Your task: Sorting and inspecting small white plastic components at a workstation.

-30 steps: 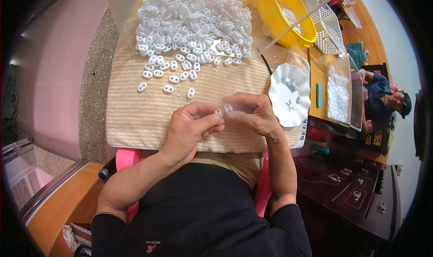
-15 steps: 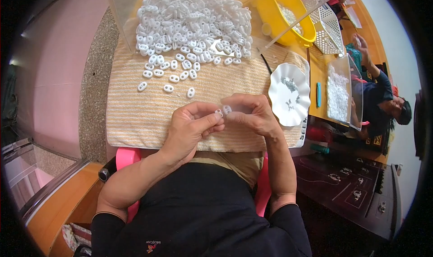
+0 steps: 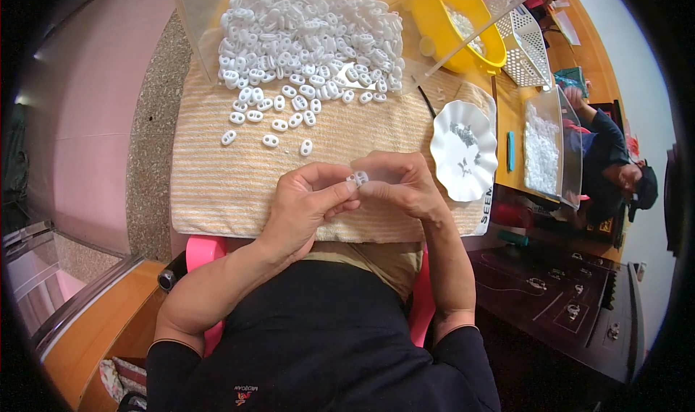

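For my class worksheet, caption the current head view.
Left hand and right hand hold small white pieces over a striped towel, near a wavy-edged plate.

Person in blk short-slv. T-shirt (image 3: 311, 325) w/ tan trousers (image 3: 373, 257).
T-shirt plain, v. dark, w/ soft creases across the front; L sleeve (image 3: 174, 368) & R sleeve (image 3: 467, 358) same blk, both ending approx. at the elbow, so forearms (image 3: 228, 285) bare, likewise L hand (image 3: 308, 198) & R hand (image 3: 409, 188). Small reddish-orange logo (image 3: 242, 397) on person's L side of chest, w/ tiny pale lettering (image 3: 247, 389) alongside. Trousers lighter, sl. wrinkled, only a strip visible past the T-shirt.
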A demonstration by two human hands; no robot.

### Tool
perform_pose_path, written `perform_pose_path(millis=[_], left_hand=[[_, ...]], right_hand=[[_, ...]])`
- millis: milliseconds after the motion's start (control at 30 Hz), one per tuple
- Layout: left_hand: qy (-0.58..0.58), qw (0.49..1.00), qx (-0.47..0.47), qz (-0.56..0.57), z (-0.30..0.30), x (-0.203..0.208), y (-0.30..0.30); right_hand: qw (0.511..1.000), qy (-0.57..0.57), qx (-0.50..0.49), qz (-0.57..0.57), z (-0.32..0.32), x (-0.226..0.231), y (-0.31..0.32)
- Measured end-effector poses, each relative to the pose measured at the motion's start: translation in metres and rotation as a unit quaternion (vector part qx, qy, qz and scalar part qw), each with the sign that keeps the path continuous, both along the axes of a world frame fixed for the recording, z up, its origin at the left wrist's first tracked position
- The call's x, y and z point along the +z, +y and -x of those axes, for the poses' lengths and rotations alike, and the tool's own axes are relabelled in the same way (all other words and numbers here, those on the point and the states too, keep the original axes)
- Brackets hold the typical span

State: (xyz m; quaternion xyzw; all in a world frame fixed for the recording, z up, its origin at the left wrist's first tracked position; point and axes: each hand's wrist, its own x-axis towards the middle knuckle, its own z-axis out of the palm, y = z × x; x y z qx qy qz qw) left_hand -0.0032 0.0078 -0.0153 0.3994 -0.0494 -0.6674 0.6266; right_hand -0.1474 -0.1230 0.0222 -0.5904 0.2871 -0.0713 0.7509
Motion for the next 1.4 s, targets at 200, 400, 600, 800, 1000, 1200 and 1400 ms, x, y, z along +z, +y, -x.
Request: perform_pose_path(millis=[200,400,600,800,1000,1200,1400], left_hand=[[0.006,1.000,0.019,-0.003,0.003,0.003,-0.001],[0.013,1.000,0.008,0.004,0.001,-0.001,0.000],[0.037,0.999,0.016,0.000,0.000,0.004,-0.001],[0.067,0.998,0.016,0.001,-0.001,0.005,-0.002],[0.118,0.993,0.011,0.023,-0.002,0.002,-0.001],[0.120,0.991,-0.003,0.054,-0.002,0.005,-0.001],[0.122,0.989,-0.023,0.078,-0.003,0.004,-0.001]], right_hand=[[1.000,-0.001,0.001,0.002,0.001,-0.003,0.000],[1.000,0.000,0.006,0.026,0.002,-0.005,0.000],[1.000,0.002,-0.008,0.006,0.002,-0.005,0.000],[1.000,-0.017,-0.013,-0.002,0.001,-0.002,0.001],[0.999,-0.013,-0.040,-0.010,0.001,-0.004,0.003],[0.996,-0.081,-0.021,0.020,0.000,-0.002,0.005],[0.995,-0.098,-0.024,0.014,-0.001,0.004,0.010]])
